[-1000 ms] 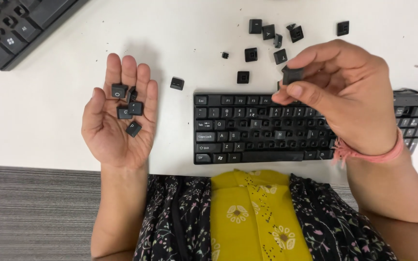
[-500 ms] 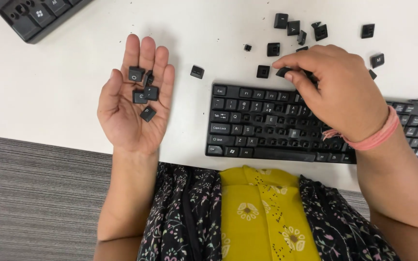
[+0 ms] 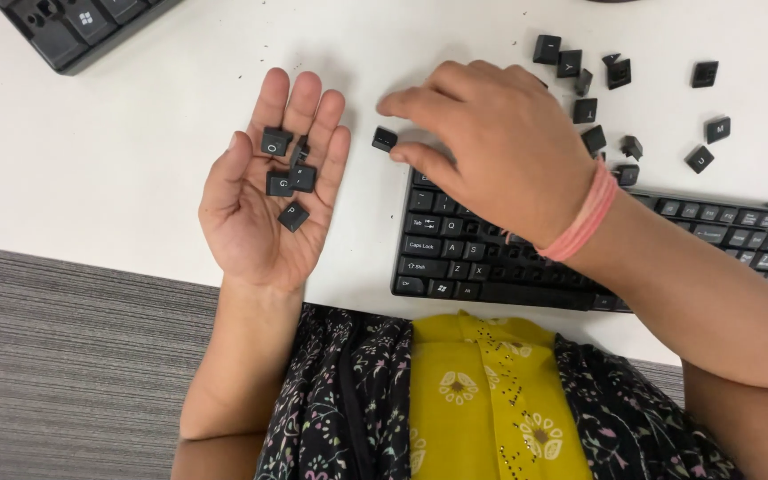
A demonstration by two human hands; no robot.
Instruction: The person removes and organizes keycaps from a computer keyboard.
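Left hand: the left hand [image 3: 268, 191] lies palm up and spread flat on the white table [image 3: 135, 151], fingers together and pointing away from the person.
In the palm: a few loose black keycaps [image 3: 284, 178] rest on the fingers and upper palm, some touching one another; nothing is pinched.
Right hand: the right hand [image 3: 500, 147] reaches palm down across the upper left corner of the black keyboard [image 3: 491, 258], thumb and forefinger parted and curved toward a single keycap [image 3: 385, 139].
Single keycap: it sits on the table between the two hands, just beside the right thumb and forefinger; whether the fingertips touch it cannot be told.
Wrist: a pink band [image 3: 584, 218] circles the right wrist.
Keyboard: under and beyond the right hand, its rows running off past the right forearm.
Scattered keycaps [image 3: 620, 98]: spread on the table beyond the right hand, apart from one another.
Second keyboard [image 3: 82, 27]: a dark corner of it lies well beyond the left hand.
Foreground: floral black and yellow clothing [image 3: 482, 400] between the forearms.
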